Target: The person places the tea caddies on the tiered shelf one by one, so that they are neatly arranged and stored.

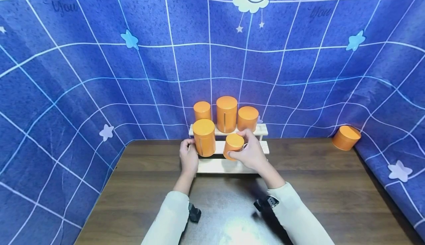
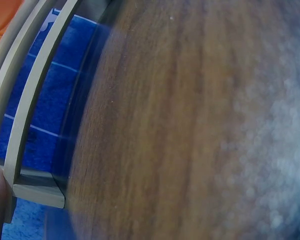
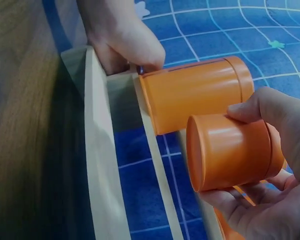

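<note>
My right hand (image 1: 253, 153) holds a short orange lidded canister (image 3: 232, 150) between thumb and fingers, over the middle step of a three-step wooden rack (image 1: 225, 166). In the right wrist view the canister lies sideways, its flat end off the rack's slats. At the rack's left end my left hand (image 1: 189, 159) grips the frame, beside a tall orange canister (image 1: 204, 140) that stands on the middle step. On the top step are a small canister (image 1: 202, 110), a tall canister (image 1: 227, 116) with a dark slit, and a wide, short canister (image 1: 248, 118).
Another orange canister (image 1: 346, 138) stands at the back right of the brown wooden table (image 1: 315, 186), near a blue curtain (image 1: 299, 71) with a white grid. The curtain rises behind the rack and along both sides. Dark wrist cameras hang below both sleeves.
</note>
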`<move>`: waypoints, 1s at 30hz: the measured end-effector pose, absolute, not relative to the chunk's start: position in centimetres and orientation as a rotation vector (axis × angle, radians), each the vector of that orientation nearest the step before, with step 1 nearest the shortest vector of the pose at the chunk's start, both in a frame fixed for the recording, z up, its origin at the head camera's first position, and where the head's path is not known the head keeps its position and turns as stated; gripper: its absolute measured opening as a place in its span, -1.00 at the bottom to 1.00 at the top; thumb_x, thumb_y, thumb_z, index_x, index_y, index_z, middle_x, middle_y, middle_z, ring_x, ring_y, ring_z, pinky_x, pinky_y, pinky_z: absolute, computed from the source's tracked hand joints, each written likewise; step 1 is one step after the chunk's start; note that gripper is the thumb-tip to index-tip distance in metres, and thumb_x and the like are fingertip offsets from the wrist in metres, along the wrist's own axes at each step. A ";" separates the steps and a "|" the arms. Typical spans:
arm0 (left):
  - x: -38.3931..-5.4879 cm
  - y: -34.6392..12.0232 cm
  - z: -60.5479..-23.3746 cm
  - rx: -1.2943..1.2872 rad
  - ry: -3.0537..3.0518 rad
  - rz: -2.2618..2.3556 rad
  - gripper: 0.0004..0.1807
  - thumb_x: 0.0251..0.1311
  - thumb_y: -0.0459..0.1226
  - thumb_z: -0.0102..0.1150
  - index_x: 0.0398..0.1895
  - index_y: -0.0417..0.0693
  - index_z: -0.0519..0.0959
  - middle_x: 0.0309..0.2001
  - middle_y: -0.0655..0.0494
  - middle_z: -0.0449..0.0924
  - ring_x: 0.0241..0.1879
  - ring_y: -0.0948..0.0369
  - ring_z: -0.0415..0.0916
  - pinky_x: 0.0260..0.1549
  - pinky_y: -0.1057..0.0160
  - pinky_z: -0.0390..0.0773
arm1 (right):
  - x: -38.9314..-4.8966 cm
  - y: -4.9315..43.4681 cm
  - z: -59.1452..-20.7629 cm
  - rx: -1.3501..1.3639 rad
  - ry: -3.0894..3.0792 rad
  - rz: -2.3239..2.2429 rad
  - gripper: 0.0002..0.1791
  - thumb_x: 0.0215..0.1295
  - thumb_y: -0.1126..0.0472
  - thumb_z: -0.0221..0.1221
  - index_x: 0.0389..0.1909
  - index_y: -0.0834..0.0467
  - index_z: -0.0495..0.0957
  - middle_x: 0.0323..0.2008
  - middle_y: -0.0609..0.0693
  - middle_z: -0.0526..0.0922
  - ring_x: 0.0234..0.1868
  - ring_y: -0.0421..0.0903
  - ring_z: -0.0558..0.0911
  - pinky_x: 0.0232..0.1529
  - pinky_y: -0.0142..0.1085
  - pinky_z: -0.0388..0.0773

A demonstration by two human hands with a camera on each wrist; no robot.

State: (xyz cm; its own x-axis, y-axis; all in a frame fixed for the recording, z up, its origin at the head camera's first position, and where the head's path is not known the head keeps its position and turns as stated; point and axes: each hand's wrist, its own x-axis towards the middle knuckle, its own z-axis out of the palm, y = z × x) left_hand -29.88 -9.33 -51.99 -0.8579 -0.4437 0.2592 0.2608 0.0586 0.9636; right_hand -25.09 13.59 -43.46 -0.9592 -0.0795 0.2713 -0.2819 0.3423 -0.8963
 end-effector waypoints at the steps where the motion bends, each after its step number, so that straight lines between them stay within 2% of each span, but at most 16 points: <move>1: -29.9 -9.3 -52.0 0.184 -1.848 -1.850 -0.84 0.39 -0.51 -0.04 -0.20 -0.34 0.58 -0.09 -0.10 0.56 0.03 0.09 0.51 0.13 0.22 0.45 | -25.2 13.4 -43.5 0.332 -2.422 1.674 -0.30 -0.13 0.40 0.59 0.05 0.26 0.45 0.07 0.23 0.70 -0.08 -0.04 0.66 -0.16 -0.39 0.62; 6: -29.9 -9.2 -51.9 0.182 -1.828 -1.840 -0.84 0.39 -0.52 -0.03 -0.20 -0.36 0.59 -0.08 -0.15 0.56 0.03 0.05 0.50 0.10 0.24 0.44 | -25.6 12.7 -43.9 0.338 -2.433 1.644 -0.30 -0.13 0.39 0.58 0.07 0.24 0.45 0.05 0.20 0.69 -0.09 -0.03 0.70 -0.12 -0.37 0.65; 11: -29.1 -8.7 -50.6 0.203 -1.816 -1.844 -0.83 0.38 -0.56 -0.08 -0.21 -0.48 0.55 -0.11 -0.15 0.54 0.03 -0.01 0.49 0.10 0.24 0.42 | -26.1 12.0 -44.4 0.326 -2.443 1.600 -0.28 -0.13 0.38 0.59 0.10 0.25 0.46 0.09 0.20 0.69 0.03 0.06 0.70 0.04 -0.19 0.67; 16: -27.8 -8.3 -49.0 0.204 -1.829 -1.844 -0.83 0.40 -0.57 -0.09 -0.20 -0.48 0.54 -0.12 -0.16 0.53 0.04 -0.03 0.49 0.14 0.16 0.43 | -26.5 11.6 -44.9 0.313 -2.444 1.553 -0.28 -0.14 0.36 0.61 0.10 0.26 0.49 0.16 0.22 0.70 0.13 0.10 0.68 0.19 -0.04 0.63; 26: -28.5 -8.2 -49.8 0.210 -1.828 -1.846 -0.83 0.40 -0.58 -0.11 -0.18 -0.55 0.51 -0.04 -0.44 0.49 0.09 -0.20 0.45 0.22 0.01 0.39 | -26.5 11.5 -45.3 0.325 -2.474 1.423 -0.20 -0.15 0.28 0.64 0.21 0.23 0.55 0.05 0.21 0.52 0.10 0.08 0.53 0.15 -0.08 0.58; 30: -29.7 -8.8 -51.4 0.225 -1.839 -1.823 -0.82 0.42 -0.56 -0.10 -0.17 -0.51 0.53 -0.02 -0.39 0.51 0.10 -0.17 0.46 0.24 -0.01 0.38 | -26.6 11.5 -45.6 0.323 -2.468 1.469 -0.16 -0.14 0.33 0.64 0.23 0.20 0.48 0.08 0.20 0.55 0.10 0.08 0.56 0.11 -0.13 0.59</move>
State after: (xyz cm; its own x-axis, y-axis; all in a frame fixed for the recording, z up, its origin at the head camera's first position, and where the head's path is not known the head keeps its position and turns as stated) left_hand -29.73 -8.78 -51.39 -0.8426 -0.4758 0.2523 0.2482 0.0725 0.9660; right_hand -26.55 11.45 -45.56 -0.9440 -0.0612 0.3243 -0.3143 0.4670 -0.8265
